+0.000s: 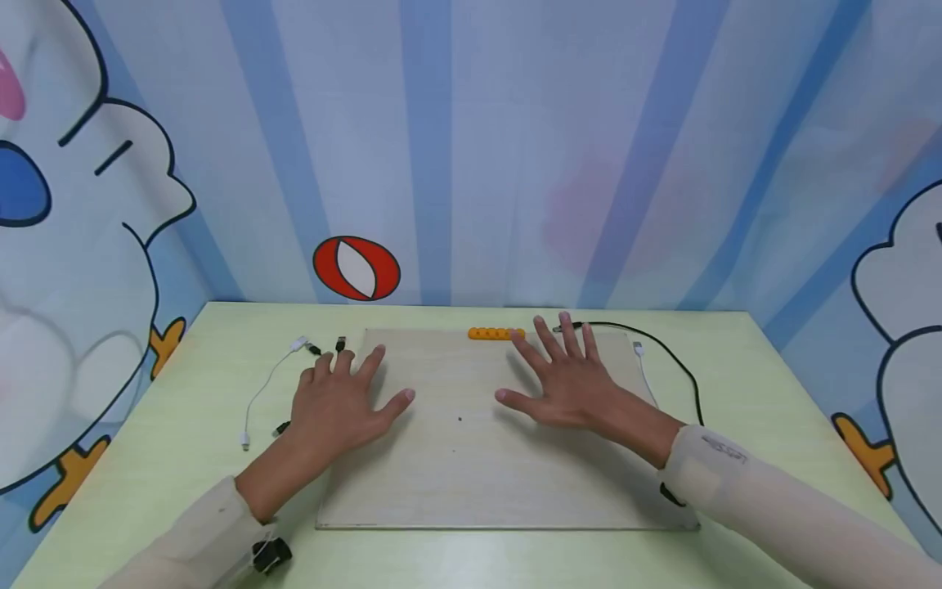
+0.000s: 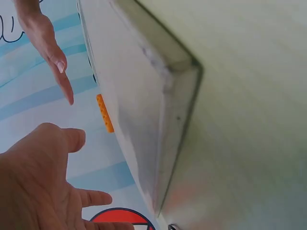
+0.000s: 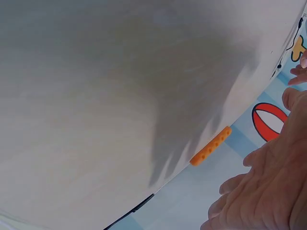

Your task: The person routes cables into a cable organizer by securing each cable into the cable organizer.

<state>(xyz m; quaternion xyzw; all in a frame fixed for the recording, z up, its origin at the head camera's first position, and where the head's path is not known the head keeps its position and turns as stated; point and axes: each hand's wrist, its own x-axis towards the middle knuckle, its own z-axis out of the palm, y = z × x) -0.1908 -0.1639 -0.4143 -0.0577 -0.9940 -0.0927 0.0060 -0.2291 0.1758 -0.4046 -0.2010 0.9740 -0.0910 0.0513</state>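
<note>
Left hand point(image 1: 333, 413) and right hand point(image 1: 570, 384) are spread wide, holding nothing, above a smooth, rectangular pale board point(image 1: 486, 483) at lower centre. One straight, studded orange strip point(image 1: 489, 334) lies at its upper edge, near the right hand. Thin white cable point(image 1: 265, 384) curves at left; thicker black cable point(image 1: 675, 360) at right.

The board point(image 1: 471, 487) lay on the surface point(image 1: 515, 560), with a cloth wall point(image 1: 500, 164) behind. At the board's far edge, near the middle, was a strip point(image 1: 486, 334). To the left of the board lay a cable with plugs point(image 1: 341, 343) nearby. On the right side, a long cable point(image 1: 666, 348) curved outside a thin cable point(image 1: 638, 349). The left grip point(image 1: 340, 409) was above the board's left edge, the right grip point(image 1: 570, 388) above its right half.
</note>
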